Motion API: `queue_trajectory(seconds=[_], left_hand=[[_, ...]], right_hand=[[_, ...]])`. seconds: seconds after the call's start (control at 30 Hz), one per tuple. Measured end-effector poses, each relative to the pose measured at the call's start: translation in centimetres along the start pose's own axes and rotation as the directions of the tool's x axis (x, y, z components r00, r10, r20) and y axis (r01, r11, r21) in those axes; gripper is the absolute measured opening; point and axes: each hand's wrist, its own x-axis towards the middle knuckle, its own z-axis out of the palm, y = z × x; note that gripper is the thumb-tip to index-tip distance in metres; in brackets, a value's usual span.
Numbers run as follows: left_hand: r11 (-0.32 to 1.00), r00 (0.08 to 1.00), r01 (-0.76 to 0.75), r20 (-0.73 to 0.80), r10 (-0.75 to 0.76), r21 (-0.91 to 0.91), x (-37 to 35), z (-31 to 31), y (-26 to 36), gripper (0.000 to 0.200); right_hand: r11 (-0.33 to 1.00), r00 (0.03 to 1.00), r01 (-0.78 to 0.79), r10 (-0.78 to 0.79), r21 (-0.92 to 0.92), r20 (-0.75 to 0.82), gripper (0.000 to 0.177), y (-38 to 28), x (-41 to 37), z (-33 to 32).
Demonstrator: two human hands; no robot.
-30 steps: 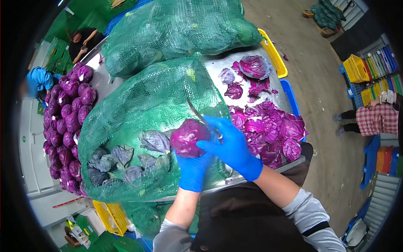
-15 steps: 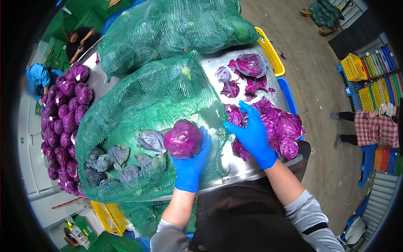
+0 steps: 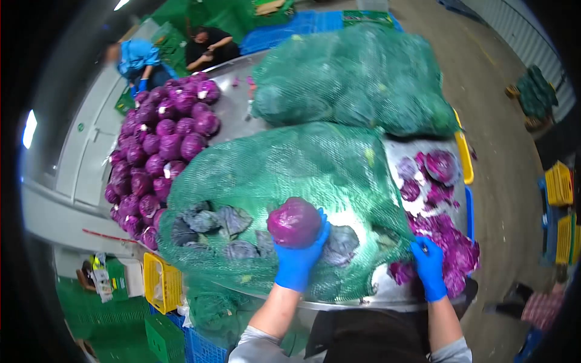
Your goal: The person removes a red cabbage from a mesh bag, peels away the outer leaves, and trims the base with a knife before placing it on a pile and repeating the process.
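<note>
Drawing the right hand [image 3: 430, 269] off to the side, well apart from the cabbage [image 3: 295, 222], after hovering spread just beside it half a second ago. Lowering it onto the loose leaves [image 3: 451, 242] at the near right corner of the table [image 3: 387, 294], gloved fingers curling downward; not showing clearly whether pinching a blade, a leaf or nothing.

Keeping the left hand [image 3: 298, 263] cupped under the cabbage, fingers wrapping up its right side. Holding it clear above the net sack [image 3: 260, 175] rather than resting it there. Carrying a smooth, round, glossy purple head, with no ragged outer leaf hanging from it.

Judging by the gap between the two hands, probably pausing the trimming of this head: gripping the clean head with one hand alone, working among the scraps with the other.

Hovering just above and to the right of several dull heads [image 3: 209, 221] lying grey-purple under the mesh. Leaving a yellow crate [image 3: 162, 283] untouched below the table edge at the near left.

Facing, along the table's left side beyond the sack, a heap of trimmed cabbages [image 3: 160, 148], as bright as the one in hand. Looking farther back to a second sack [image 3: 357, 85], bulging full. Sharing the far end with a person in blue [image 3: 136, 57] and a person in black [image 3: 209, 45], both well apart from these hands.
</note>
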Motion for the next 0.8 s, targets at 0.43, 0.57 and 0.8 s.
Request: queue_trajectory(seconds=[0.43, 0.57, 0.8], left_hand=[[0.837, 0.871, -0.49, -0.17, 0.46, -0.245, 4.2, 0.4, 22.2, 0.066], [0.834, 0.897, -0.442, -0.156, 0.414, -0.33, 8.1, 0.6, 23.7, 0.073], [0.814, 0.866, -0.5, -0.183, 0.465, -0.295, 15.4, 0.3, 25.4, 0.074]], right_hand=[[0.942, 0.95, -0.311, 0.306, 0.123, 0.054, 0.025, -0.1, -2.5, -1.9], [0.944, 0.949, -0.315, 0.31, 0.101, 0.057, 0.023, -0.9, -1.9, -0.4], [0.982, 0.994, -0.08, 0.091, -0.169, 0.061, 0.02, -1.9, -1.0, 0.9]])
